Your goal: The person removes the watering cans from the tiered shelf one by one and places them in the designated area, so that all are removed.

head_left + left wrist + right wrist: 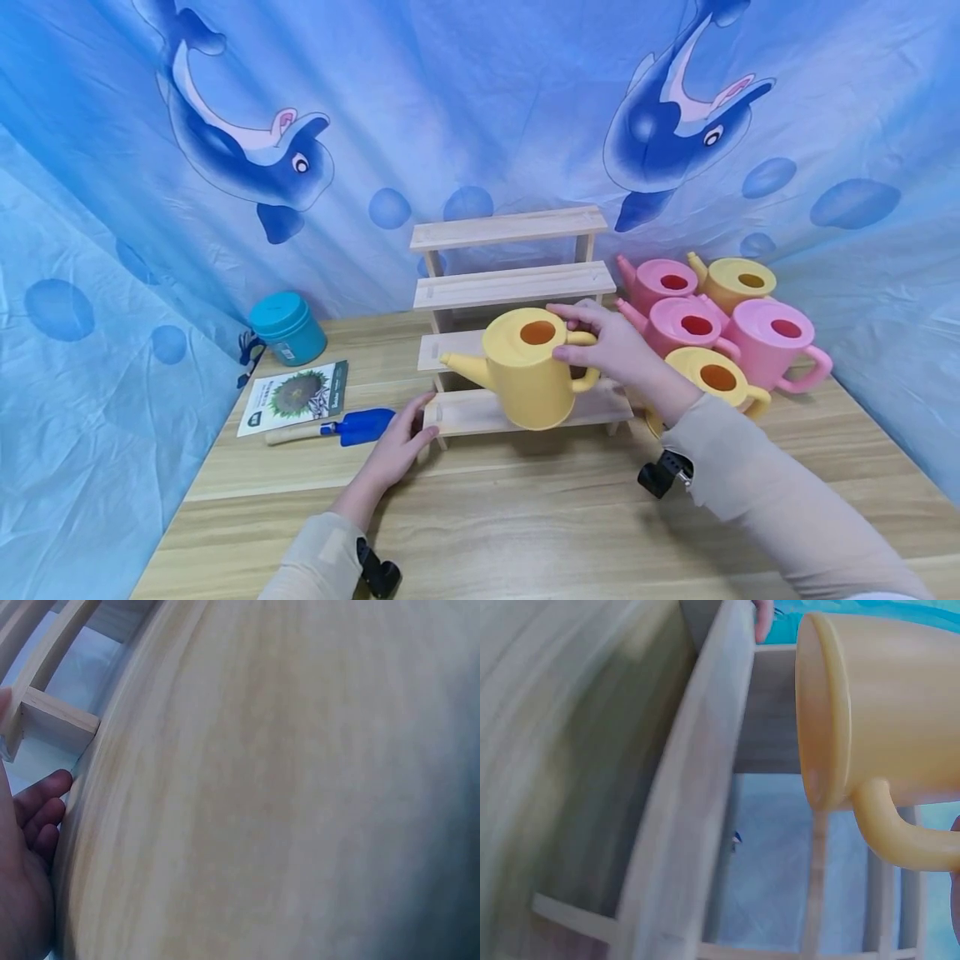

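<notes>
A yellow watering can (531, 379) is held up by my right hand (600, 333), whose fingers and thumb grip the top of its handle. The can hangs in front of a tiered wooden shelf rack (517, 285), above its lowest tier, with its spout pointing left. In the right wrist view the base and handle of the can (892, 712) show beside the wooden tiers. My left hand (397, 437) holds the left end of the lowest tier between thumb and index finger. Its other fingers (45, 817) curl close to the tabletop in the left wrist view.
To the right stand several pink watering cans (768, 333) and yellow ones (738, 283), crowded together. At left are a teal lidded tub (288, 329), a seed packet (296, 396) and a blue trowel (363, 425) on the wooden table (510, 517). A blue dolphin curtain (465, 108) hangs behind.
</notes>
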Demonstrator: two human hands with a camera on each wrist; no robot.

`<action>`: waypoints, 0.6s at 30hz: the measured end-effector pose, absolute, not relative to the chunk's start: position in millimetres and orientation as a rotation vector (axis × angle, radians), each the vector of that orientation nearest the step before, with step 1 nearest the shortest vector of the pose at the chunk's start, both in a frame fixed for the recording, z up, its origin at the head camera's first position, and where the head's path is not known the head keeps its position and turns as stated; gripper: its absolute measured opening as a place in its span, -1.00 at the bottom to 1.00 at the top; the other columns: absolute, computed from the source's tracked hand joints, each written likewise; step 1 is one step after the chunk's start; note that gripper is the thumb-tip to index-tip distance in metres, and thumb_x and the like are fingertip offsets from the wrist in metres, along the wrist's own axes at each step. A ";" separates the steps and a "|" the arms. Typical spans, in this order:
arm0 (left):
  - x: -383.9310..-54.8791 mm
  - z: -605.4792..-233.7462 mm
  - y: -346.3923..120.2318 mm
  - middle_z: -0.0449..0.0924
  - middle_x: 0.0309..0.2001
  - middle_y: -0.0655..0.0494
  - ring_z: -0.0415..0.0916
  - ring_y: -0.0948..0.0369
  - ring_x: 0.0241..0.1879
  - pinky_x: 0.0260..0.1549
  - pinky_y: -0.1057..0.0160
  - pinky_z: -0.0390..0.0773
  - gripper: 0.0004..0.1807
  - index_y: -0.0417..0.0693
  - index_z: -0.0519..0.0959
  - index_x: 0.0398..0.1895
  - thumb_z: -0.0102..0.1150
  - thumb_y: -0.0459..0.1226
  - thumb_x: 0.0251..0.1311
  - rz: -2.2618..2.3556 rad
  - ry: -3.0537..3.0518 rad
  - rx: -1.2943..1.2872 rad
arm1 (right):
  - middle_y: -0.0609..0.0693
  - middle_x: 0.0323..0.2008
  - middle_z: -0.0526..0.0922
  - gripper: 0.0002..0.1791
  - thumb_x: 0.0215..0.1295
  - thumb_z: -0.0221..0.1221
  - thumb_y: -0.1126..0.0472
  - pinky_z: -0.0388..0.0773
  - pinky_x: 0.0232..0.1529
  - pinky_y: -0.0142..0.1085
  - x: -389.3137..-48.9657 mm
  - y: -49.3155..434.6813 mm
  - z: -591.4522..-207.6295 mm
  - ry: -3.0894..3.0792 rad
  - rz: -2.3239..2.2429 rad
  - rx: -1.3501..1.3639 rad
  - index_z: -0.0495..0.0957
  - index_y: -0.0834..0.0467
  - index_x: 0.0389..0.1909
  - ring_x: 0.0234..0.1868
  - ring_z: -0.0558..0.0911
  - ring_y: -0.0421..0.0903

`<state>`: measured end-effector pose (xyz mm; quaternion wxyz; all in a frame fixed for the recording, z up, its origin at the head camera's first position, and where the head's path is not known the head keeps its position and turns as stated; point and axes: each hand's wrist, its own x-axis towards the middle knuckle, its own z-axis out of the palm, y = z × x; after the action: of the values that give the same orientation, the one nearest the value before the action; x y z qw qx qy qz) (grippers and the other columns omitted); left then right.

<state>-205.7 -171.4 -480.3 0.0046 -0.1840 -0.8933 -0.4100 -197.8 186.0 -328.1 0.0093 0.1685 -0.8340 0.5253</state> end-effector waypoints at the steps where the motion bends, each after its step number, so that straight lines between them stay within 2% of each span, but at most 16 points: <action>1: -205.6 -480.1 -171.5 0.44 -0.20 0.07 0.36 0.16 -0.19 -0.16 0.10 0.38 -0.38 0.05 0.22 0.37 0.07 -0.05 0.27 -1.288 -2.797 -0.578 | 0.05 -0.14 0.39 -0.31 0.06 0.36 0.06 0.49 -0.14 -0.27 -197.4 188.8 -325.9 -2.606 1.640 0.509 0.40 0.02 0.27 -0.07 0.40 -0.03; 7: -204.3 -479.3 -171.4 0.43 -0.21 0.08 0.35 0.16 -0.21 -0.18 0.10 0.37 -0.39 0.05 0.23 0.37 0.08 -0.06 0.27 -1.296 -2.790 -0.576 | 0.08 -0.09 0.41 -0.33 0.14 0.30 0.09 0.48 -0.10 -0.42 -193.8 208.6 -309.4 -2.571 1.594 0.484 0.36 0.05 0.30 -0.02 0.42 -0.01; 8: -204.1 -479.3 -171.3 0.43 -0.21 0.08 0.35 0.16 -0.21 -0.18 0.11 0.37 -0.39 0.05 0.23 0.37 0.08 -0.07 0.27 -1.295 -2.790 -0.576 | 0.10 -0.07 0.41 -0.34 0.15 0.30 0.11 0.46 -0.10 -0.46 -193.1 212.8 -306.3 -2.558 1.587 0.487 0.36 0.08 0.30 0.07 0.40 0.00; 11: -203.7 -479.4 -170.9 0.43 -0.21 0.07 0.35 0.16 -0.21 -0.18 0.11 0.37 -0.39 0.05 0.23 0.37 0.08 -0.07 0.27 -1.297 -2.789 -0.577 | 0.13 0.10 0.41 -0.36 0.17 0.27 0.15 0.45 -0.14 -0.54 -190.6 226.3 -298.3 -2.523 1.554 0.477 0.36 0.13 0.29 0.15 0.37 -0.01; 14: -203.7 -479.8 -170.6 0.44 -0.20 0.07 0.35 0.16 -0.20 -0.18 0.10 0.37 -0.39 0.05 0.23 0.37 0.08 -0.07 0.27 -1.306 -2.783 -0.581 | 0.13 0.08 0.45 -0.41 0.18 0.25 0.22 0.43 -0.18 -0.56 -189.6 240.3 -293.2 -2.457 1.500 0.477 0.38 0.18 0.26 0.09 0.41 -0.05; 16: -203.9 -480.2 -170.5 0.45 -0.19 0.07 0.36 0.17 -0.20 -0.18 0.11 0.38 -0.39 0.06 0.23 0.37 0.08 -0.07 0.27 -1.305 -2.781 -0.580 | 0.07 -0.03 0.49 -0.44 0.19 0.24 0.24 0.46 -0.26 -0.53 -188.3 248.9 -291.3 -2.422 1.475 0.443 0.41 0.17 0.24 -0.10 0.45 -0.08; 18: -204.0 -480.4 -170.5 0.44 -0.20 0.07 0.35 0.17 -0.21 -0.19 0.11 0.37 -0.39 0.06 0.23 0.37 0.08 -0.07 0.27 -1.299 -2.781 -0.583 | 0.03 -0.18 0.46 -0.47 0.19 0.23 0.27 0.48 -0.32 -0.49 -187.1 257.8 -289.9 -2.377 1.484 0.420 0.42 0.19 0.22 -0.17 0.44 -0.11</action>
<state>-204.0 -170.5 -480.4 0.0088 -0.1866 -0.8901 -0.4158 -187.1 257.8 -289.9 0.1532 0.1466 -0.8289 0.5176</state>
